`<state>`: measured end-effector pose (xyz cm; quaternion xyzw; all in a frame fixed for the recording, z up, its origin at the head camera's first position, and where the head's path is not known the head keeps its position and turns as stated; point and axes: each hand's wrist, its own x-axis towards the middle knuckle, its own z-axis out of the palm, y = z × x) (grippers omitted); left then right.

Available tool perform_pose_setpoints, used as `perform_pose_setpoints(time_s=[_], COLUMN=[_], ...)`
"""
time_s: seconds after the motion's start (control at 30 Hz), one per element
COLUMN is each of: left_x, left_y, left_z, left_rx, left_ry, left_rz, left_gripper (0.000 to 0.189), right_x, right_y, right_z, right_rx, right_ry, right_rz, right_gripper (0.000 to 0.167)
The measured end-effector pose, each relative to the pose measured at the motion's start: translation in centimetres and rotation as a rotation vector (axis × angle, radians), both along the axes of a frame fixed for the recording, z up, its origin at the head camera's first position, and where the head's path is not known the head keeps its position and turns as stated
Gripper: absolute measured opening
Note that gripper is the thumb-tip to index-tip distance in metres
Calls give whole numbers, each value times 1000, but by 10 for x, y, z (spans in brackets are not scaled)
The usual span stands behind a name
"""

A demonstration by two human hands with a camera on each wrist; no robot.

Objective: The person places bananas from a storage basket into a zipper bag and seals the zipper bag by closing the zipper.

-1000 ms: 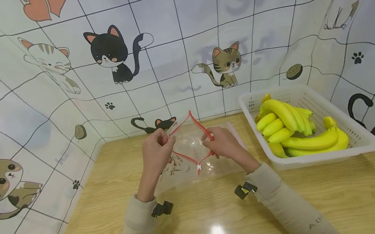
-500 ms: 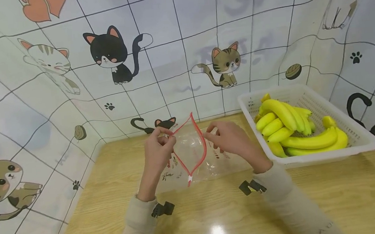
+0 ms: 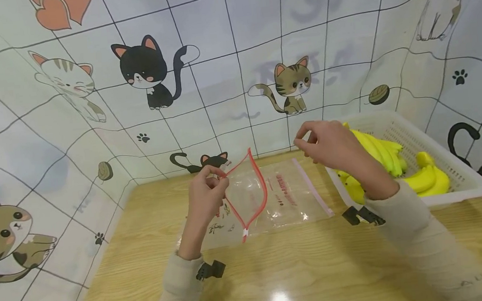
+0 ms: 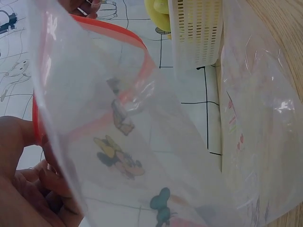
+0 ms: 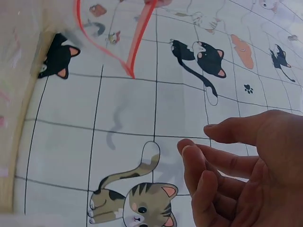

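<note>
Here, a clear plastic bag with a red zip edge (image 3: pixel 246 190) is held open at the middle of the pale wood-grained desk (image 3: pixel 320 268), its edge pinched in the grip of the left hand (image 3: pixel 203 192). The grip of the right hand (image 3: pixel 333 145) is released, its fingers loosely bent before a white perforated plastic basket (image 3: pixel 478 187), where yellow curved bananas (image 3: pixel 376 153) are heaped. Behind, a white wall covering (image 3: pixel 215 52) is printed with cartoon cats.
</note>
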<state>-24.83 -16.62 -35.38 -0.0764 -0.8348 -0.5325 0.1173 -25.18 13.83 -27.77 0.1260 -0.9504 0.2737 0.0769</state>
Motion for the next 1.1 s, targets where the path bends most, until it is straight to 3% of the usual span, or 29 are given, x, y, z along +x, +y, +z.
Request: perform_pose_setpoints(time_s=[0.13,0.27,0.4,0.57,0.77,0.93,1.1], left_x=[2,3,3,2,1,0,1], left_y=[-1,-2,-2,-3,-2,0,0], left_z=[3,4,3,0,-1,-5,-5], left_rx=[7,0,-3,-5,0,15,30], left_ry=[-24,-45,-46,-45,-30,-20,-27], left_rz=[4,17,16,12,5,-15,4], left_gripper=[12,14,13,12,13,11,10], right_x=[-14,-36,-56,-67,-75,-78,-81], right_y=[13,30,53,72,86,95,99], right_z=[15,20,18,13,3,-2,-3], right_rx=[202,393,532,678,659,642,627], right_ry=[4,-41,-145,-327,-431,-420,-389], right_rz=[2,19,6,-24,-54,-53,-56], right_gripper=[27,32,34,42,48,50,39])
